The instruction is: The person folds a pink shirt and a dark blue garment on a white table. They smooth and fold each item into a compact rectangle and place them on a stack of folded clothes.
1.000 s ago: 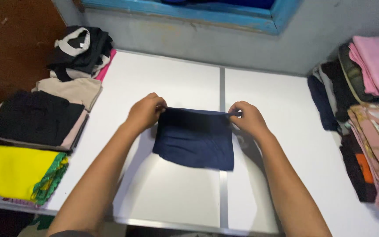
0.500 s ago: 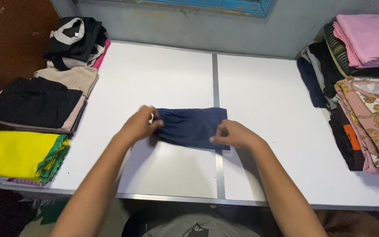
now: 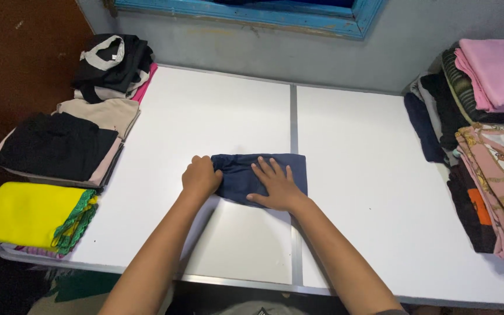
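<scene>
Nearest the camera, both forearms are reaching forward over the white desk [image 3: 374,175]. The left hand [image 3: 201,177] is sitting curled at the left edge of a folded navy cloth [image 3: 252,166], its fingers bunched against that edge and seeming to pinch it, though the fingertips are hidden. The right hand [image 3: 276,185] is lying flat and spread on top of the cloth, palm down, pressing rather than gripping. The cloth is lying as a small rectangle under and between the two hands, just left of the metal seam [image 3: 294,134] that is running away from the person down the middle of the desk.

Off to the left of the left hand, a folded yellow cloth with green trim [image 3: 27,216] is sitting at the near corner; beyond it a black garment on a beige one [image 3: 56,146], and further still a dark jumbled pile [image 3: 112,64].

Well to the right of the right hand, a stack of patterned pink and dark fabrics [image 3: 491,169] is resting at the desk edge, topped further back by a folded pink cloth [image 3: 497,70].

Farthest away, a grey wall with a blue frame [image 3: 246,13] is standing behind the desk.
</scene>
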